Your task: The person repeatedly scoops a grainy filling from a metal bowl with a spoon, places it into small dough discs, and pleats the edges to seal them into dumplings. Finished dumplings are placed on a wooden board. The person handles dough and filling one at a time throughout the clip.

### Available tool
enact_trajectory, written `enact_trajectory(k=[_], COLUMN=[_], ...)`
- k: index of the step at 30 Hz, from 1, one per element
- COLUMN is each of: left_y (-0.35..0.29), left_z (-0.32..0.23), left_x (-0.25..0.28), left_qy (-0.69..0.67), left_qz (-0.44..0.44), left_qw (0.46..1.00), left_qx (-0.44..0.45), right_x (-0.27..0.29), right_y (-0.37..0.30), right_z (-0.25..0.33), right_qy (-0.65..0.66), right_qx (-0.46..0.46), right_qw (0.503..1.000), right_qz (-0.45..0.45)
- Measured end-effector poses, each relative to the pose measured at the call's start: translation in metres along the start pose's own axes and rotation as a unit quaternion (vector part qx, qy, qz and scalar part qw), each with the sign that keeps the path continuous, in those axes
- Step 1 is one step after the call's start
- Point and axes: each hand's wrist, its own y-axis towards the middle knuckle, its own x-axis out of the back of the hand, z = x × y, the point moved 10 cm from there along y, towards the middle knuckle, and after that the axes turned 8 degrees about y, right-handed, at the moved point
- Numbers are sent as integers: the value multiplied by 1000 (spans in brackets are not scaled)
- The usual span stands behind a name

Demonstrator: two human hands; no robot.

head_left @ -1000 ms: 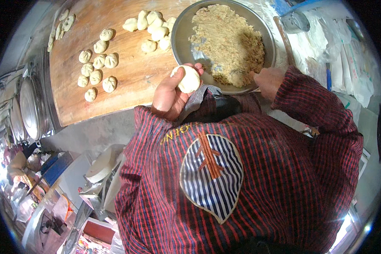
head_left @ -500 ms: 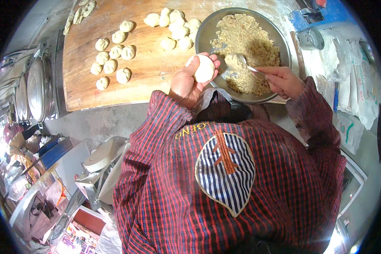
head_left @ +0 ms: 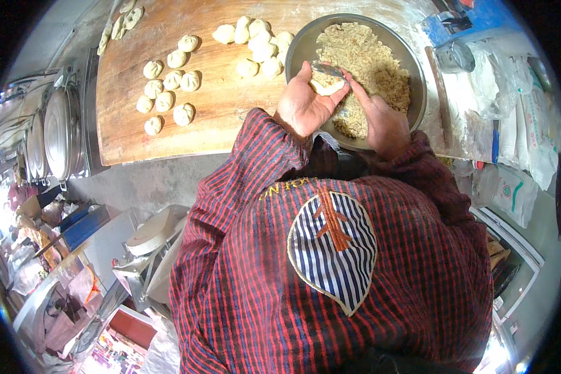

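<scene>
Cupped over the near left rim of a large metal bowl [head_left: 419,93], my left hand [head_left: 303,107] holds a round dough wrapper [head_left: 326,87]. A spoon [head_left: 330,70] lies across the wrapper, its back facing up, with crumbly filling showing under it. My right hand [head_left: 385,124] grips the spoon's handle, the index finger stretched along it. More of the pale brown filling [head_left: 371,59] is spread in the bowl. To the left on the wooden board [head_left: 224,106] sit several pleated buns [head_left: 189,81]. Beside the bowl is a cluster of plain dough pieces [head_left: 260,47].
Strips of dough [head_left: 130,17] lie at the board's far left corner. Right of the bowl are a wooden stick [head_left: 439,93], a metal cup [head_left: 458,57], plastic bags [head_left: 511,93] and a blue container [head_left: 473,22]. Large round metal lids [head_left: 63,134] stand at the left.
My right hand has brought the spoon left from the bowl's filling onto the dough wrapper. My left hand has shifted slightly right and nearer the bowl with the wrapper.
</scene>
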Motion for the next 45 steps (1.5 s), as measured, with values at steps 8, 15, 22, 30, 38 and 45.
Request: enact_trajectory(k=[8, 15, 22, 30, 38, 45], left_y=[-8, -23, -52, -20, -18, -13], left_z=[2, -11, -32, -8, -5, -11], left_x=[-38, -7, -4, -26, -1, -11], left_qy=[7, 96, 192, 26, -127, -65], left_qz=[117, -22, -56, 77, -9, 35], left_qw=[993, 995, 974, 996, 991, 997], left_qx=[26, -27, -104, -34, 30, 4], right_x=[38, -27, -5, 4, 23, 35], right_y=[-9, -17, -3, 7, -3, -5], right_z=[-65, -90, -43, 14, 19, 6], right_qy=[242, 559, 502, 27, -143, -44], right_qx=[-44, -262, -152, 106, 179, 189], right_qw=[956, 783, 845, 992, 965, 968], right_qz=[-159, 72, 102, -60, -131, -162])
